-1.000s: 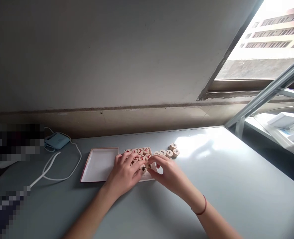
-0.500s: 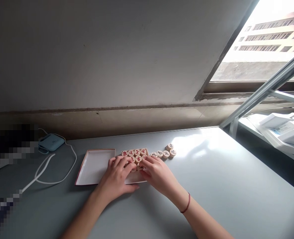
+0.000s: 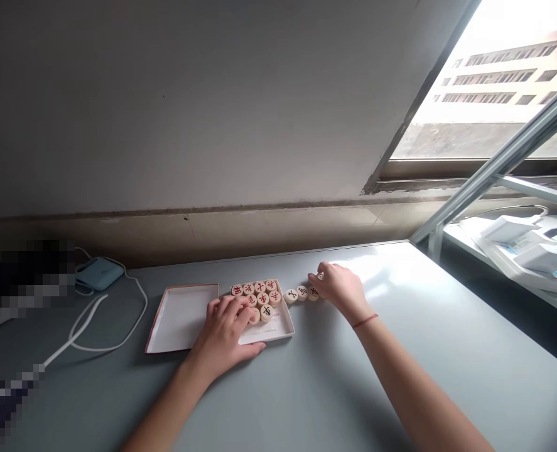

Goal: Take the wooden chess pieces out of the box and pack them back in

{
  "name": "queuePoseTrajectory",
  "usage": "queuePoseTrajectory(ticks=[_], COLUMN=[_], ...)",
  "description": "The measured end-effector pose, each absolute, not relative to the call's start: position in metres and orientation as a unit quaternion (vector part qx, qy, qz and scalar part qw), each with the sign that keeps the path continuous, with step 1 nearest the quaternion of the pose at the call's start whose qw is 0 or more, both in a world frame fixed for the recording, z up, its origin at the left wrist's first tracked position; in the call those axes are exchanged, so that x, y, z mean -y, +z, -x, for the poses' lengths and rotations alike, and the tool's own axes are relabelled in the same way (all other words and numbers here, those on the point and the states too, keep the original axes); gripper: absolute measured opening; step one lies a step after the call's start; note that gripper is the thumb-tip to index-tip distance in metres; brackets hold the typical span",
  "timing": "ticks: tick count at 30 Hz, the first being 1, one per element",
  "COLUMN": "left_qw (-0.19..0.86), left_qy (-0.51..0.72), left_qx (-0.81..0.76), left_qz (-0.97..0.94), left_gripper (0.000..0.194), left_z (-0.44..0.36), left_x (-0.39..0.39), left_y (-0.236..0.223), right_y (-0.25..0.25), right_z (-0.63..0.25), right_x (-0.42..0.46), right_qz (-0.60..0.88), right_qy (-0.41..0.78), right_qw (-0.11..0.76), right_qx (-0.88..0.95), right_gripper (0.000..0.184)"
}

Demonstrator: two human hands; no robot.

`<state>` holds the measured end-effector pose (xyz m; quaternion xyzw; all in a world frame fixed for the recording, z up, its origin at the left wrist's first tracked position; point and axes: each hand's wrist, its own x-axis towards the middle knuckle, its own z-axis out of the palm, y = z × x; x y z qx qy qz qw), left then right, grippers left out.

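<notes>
An open white box [image 3: 285, 329] holds several round wooden xiangqi pieces [image 3: 262, 299], marked with red or black characters and set in rows. My left hand [image 3: 226, 329] rests over the box's left part, fingers curved onto the front pieces and thumb stretched apart along the near edge; it hides some pieces. Right of the box, a few black-marked xiangqi pieces [image 3: 301, 292] lie in a line on the table. At the far end of that line my right hand [image 3: 341, 289] pinches a xiangqi piece [image 3: 320, 275], its fingers partly covering it.
The white box lid [image 3: 179, 320] lies inside-up left of the box. Farther left are a light blue device [image 3: 100, 274] and a white cable [image 3: 142, 295] on the grey table [image 3: 400, 351]. A wall runs behind; a metal frame [image 3: 485, 160] and shelf stand at right.
My right hand has left the box and moved right to the loose pieces, and a black-marked piece now shows in the box's front row. My left hand has stayed in place.
</notes>
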<state>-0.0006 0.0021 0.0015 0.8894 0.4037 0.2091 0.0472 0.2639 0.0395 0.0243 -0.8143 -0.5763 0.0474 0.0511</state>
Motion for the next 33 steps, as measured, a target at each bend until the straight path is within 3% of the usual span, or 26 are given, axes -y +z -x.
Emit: queuePoseTrajectory(ticks=[3, 5, 7, 10, 13, 16, 21, 27, 33], left_qw=[0.043, 0.041, 0.036, 0.025, 0.035, 0.068, 0.121, 0.136, 0.1], left_qy=[0.207, 0.206, 0.216, 0.253, 0.286, 0.3, 0.309, 0.347, 0.255], left_qx=[-0.411, -0.405, -0.387, -0.365, -0.37, -0.348, -0.328, -0.38, -0.385], left_qz=[-0.887, -0.89, -0.896, -0.896, -0.883, -0.886, -0.885, -0.847, -0.881], left_gripper=[0.033, 0.038, 0.052, 0.069, 0.054, 0.042, 0.031, 0.015, 0.011], left_z=[0.002, 0.003, 0.001, -0.007, -0.021, -0.034, -0.042, -0.039, -0.041], left_x=[-0.003, -0.003, -0.002, 0.0, 0.0, 0.0, 0.0, -0.003, -0.005], left_y=[0.0, 0.002, 0.006, 0.014, 0.019, 0.022, 0.027, 0.024, 0.02], right_y=[0.03, 0.034, 0.038, 0.043, 0.046, 0.047, 0.039, 0.027, 0.026], right_z=[-0.27, -0.271, -0.27, -0.262, -0.245, -0.231, -0.228, -0.24, -0.246], right_x=[-0.05, -0.051, -0.046, -0.028, -0.003, 0.013, 0.018, 0.012, 0.01], right_qz=[0.816, 0.817, 0.8, 0.71, 0.572, 0.493, 0.478, 0.506, 0.543], right_qy=[0.1, 0.089, 0.076, 0.129, 0.322, 0.441, 0.477, 0.48, 0.487], right_qw=[-0.023, -0.025, 0.032, 0.204, 0.329, 0.363, 0.39, 0.444, 0.48], right_qx=[0.569, 0.57, 0.595, 0.662, 0.679, 0.657, 0.626, 0.563, 0.488], right_gripper=[0.016, 0.017, 0.02, 0.021, 0.033, 0.035, 0.028, 0.035, 0.045])
